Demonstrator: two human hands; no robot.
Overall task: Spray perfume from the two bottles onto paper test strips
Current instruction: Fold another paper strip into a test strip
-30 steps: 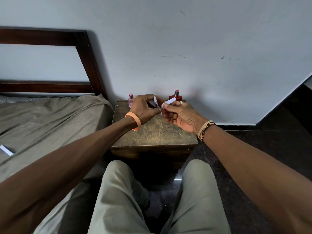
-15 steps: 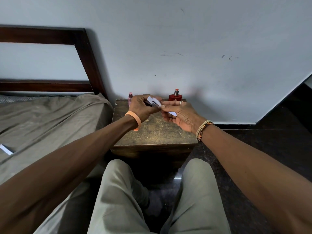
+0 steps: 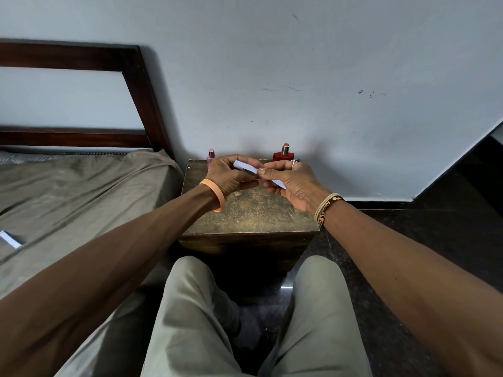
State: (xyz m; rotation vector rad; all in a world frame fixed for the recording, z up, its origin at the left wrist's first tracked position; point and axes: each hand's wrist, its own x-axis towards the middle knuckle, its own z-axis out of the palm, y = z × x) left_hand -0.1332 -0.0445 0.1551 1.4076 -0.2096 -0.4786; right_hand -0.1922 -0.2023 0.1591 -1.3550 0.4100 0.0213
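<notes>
Over the worn brown wooden desk (image 3: 250, 213) the left hand (image 3: 226, 175) grips a small bundle of white paper strips (image 3: 243, 166) — the right hand (image 3: 291, 183) pinches a single white strip (image 3: 278, 183). A small pink perfume bottle (image 3: 211, 157) and a red glass perfume bottle (image 3: 283, 156) stand behind, by the wall.

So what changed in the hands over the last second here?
The right hand tipped its paper strip down. The strip pointed up past the fingers before and now lies low, with its free end by the palm. The left hand kept gripping the stack, and the right kept its pinch. The pink bottle, the red bottle and the loose strip on the bed stayed put.
</notes>
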